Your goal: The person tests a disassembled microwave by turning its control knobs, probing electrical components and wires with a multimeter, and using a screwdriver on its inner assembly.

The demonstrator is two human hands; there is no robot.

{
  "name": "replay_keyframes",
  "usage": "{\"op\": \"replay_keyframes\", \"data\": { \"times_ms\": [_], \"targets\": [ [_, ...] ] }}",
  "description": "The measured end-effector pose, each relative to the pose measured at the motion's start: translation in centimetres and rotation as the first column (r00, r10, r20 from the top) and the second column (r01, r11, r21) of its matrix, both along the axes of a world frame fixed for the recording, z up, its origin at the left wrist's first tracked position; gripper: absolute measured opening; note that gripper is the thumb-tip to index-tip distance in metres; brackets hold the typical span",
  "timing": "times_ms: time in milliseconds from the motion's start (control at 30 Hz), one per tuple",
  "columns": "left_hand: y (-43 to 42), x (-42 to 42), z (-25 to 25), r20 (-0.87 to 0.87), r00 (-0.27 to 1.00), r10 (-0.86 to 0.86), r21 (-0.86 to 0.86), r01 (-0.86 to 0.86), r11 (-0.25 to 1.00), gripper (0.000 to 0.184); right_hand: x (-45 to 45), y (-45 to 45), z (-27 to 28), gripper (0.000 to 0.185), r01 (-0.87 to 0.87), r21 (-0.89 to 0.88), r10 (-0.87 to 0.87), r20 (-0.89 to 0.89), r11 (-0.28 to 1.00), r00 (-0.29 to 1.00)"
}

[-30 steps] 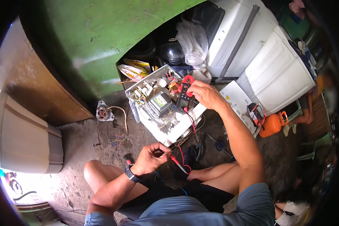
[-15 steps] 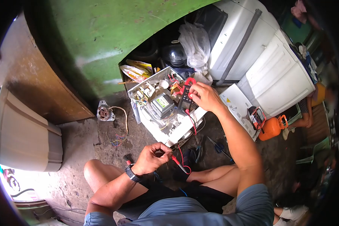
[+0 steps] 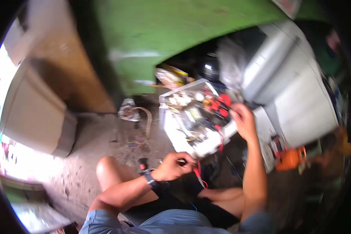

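Note:
The view is smeared by motion. My right hand has its fingers closed at the right edge of a red-and-black clamp meter. The meter is over the right side of an opened microwave oven, whose transformer and wiring lie exposed. In front of the oven's near corner, my left hand is closed in a pinch; what its fingertips hold is too blurred to name. A red test probe hangs just right of those fingertips.
A small motor with a cord lies on the floor to the left. White appliance bodies and an orange tank are at right. A beige appliance stands at far left. Dark hand tools lie right of the oven's front.
The camera has swung, so the whole scene sits farther right and is blurred. Both hands keep nearly the same places relative to the oven, with the right still at the meter.

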State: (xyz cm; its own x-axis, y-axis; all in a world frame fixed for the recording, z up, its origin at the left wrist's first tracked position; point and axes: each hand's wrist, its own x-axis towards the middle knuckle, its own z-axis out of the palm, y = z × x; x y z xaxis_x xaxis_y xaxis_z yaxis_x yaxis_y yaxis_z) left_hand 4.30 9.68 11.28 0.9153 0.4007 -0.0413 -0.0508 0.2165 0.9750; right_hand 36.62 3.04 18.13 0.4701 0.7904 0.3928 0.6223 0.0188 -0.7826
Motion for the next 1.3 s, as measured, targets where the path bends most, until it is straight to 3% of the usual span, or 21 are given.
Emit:
{"op": "replay_keyframes", "data": {
  "times_ms": [33, 100, 133, 267, 333, 400, 433, 467, 533, 600, 633, 667, 733, 800, 867, 900, 1000, 1067, 1300],
  "targets": [
    [0.0, -0.1, 0.2, 0.049, 0.999, 0.021, 0.076, -0.025, 0.997, 0.015, -2.1, -1.1, 0.7, 0.009, -0.012, 0.021, 0.012, 0.018, 1.0, 1.0],
    [0.0, 0.1, -0.7, 0.105, 0.994, 0.036, 0.089, -0.045, 0.995, 0.013, -7.2, -4.2, 1.0, 0.01, 0.039, -0.051, -0.045, -0.119, 0.998, 0.992],
    [0.0, 0.2, -0.7, 0.12, 0.992, 0.034, 0.107, -0.047, 0.993, 0.012, -9.2, -5.8, 0.5, 0.013, 0.043, -0.131, -0.053, -0.078, 0.99, 0.996],
    [-0.3, 0.2, 0.1, 0.155, 0.987, 0.03, 0.033, -0.035, 0.999, 0.015, -16.3, -8.9, -2.1, 0.014, -0.119, -0.093, 0.103, -0.157, 0.989, 0.982],
    [-0.5, 0.6, -0.3, 0.199, 0.979, 0.05, 0.02, -0.055, 0.998, 0.013, -18.4, -10.0, -3.8, 0.016, -0.09, -0.099, 0.078, -0.121, 0.991, 0.99],
    [-0.6, 0.7, -0.1, 0.205, 0.977, 0.053, 0.003, -0.055, 0.998, 0.012, -19.8, -11.0, -1.9, 0.045, -0.166, -0.369, 0.086, -0.223, 0.915, 0.971],
    [-0.7, 0.7, -0.1, 0.199, 0.977, 0.076, 0.007, -0.079, 0.997, 0.012, -20.9, -10.5, -2.5, 0.039, -0.155, -0.196, 0.119, -0.185, 0.968, 0.976],
    [-0.7, 0.9, 0.0, 0.202, 0.977, 0.062, -0.013, -0.061, 0.998, 0.012, -21.4, -10.2, -2.6, 0.039, -0.17, -0.193, 0.134, -0.187, 0.966, 0.973],
    [-0.6, 0.9, -0.3, 0.206, 0.977, 0.046, -0.033, -0.039, 0.999, 0.012, -21.9, -10.1, -2.4, 0.028, -0.171, -0.286, 0.02, -0.462, 0.943, 0.887],
    [-0.9, 1.0, -0.2, 0.226, 0.973, 0.055, -0.074, -0.04, 0.996, 0.013, -21.3, -9.9, -2.6, 0.023, -0.185, -0.374, 0.036, -0.373, 0.909, 0.927],
    [-0.8, 1.1, -0.2, 0.257, 0.965, 0.052, -0.094, -0.029, 0.995, 0.015, -20.7, -10.0, -3.8, 0.023, -0.182, -0.337, 0.025, -0.421, 0.924, 0.907],
    [-0.9, 1.1, -0.2, 0.26, 0.963, 0.063, -0.249, 0.004, 0.969, 0.015, -20.7, -9.9, -4.2, 0.023, -0.178, -0.295, 0.02, -0.468, 0.939, 0.883],
    [-0.5, 1.1, -0.2, 0.249, 0.959, 0.132, -0.271, -0.062, 0.961, 0.016, -21.0, -9.5, -4.5, 0.025, -0.102, -0.249, -0.04, -0.505, 0.963, 0.862],
    [-0.1, 1.1, -0.7, 0.235, 0.954, 0.185, -0.392, -0.081, 0.916, 0.013, -21.5, -9.6, -5.8, 0.017, -0.022, -0.148, -0.085, -0.68, 0.989, 0.728],
    [0.4, 0.2, 0.6, 0.156, 0.963, 0.221, -0.316, -0.164, 0.935, 0.014, -23.4, -8.4, -5.9, 0.019, -0.066, -0.052, 0.025, -0.567, 0.997, 0.823],
    [0.3, 0.2, 0.6, 0.079, 0.969, 0.234, -0.377, -0.188, 0.907, 0.015, -24.5, -7.7, -4.7, 0.019, -0.087, -0.006, 0.072, -0.523, 0.996, 0.85],
    [0.3, 0.6, 0.8, 0.052, 0.965, 0.256, -0.444, -0.207, 0.872, 0.015, -25.0, -8.1, -5.1, 0.024, -0.168, -0.013, 0.115, -0.673, 0.986, 0.73],
    [0.2, 0.8, 1.1, 0.095, 0.957, 0.273, -0.379, -0.219, 0.899, 0.016, -24.2, -8.1, -5.3, 0.025, -0.2, 0.0, 0.162, -0.589, 0.98, 0.792],
    [0.0, 0.5, 0.8, 0.114, 0.966, 0.233, -0.454, -0.158, 0.877, 0.012, -22.9, -9.1, -4.4, 0.024, -0.127, -0.095, 0.06, -0.514, 0.987, 0.856]
  ]
}}
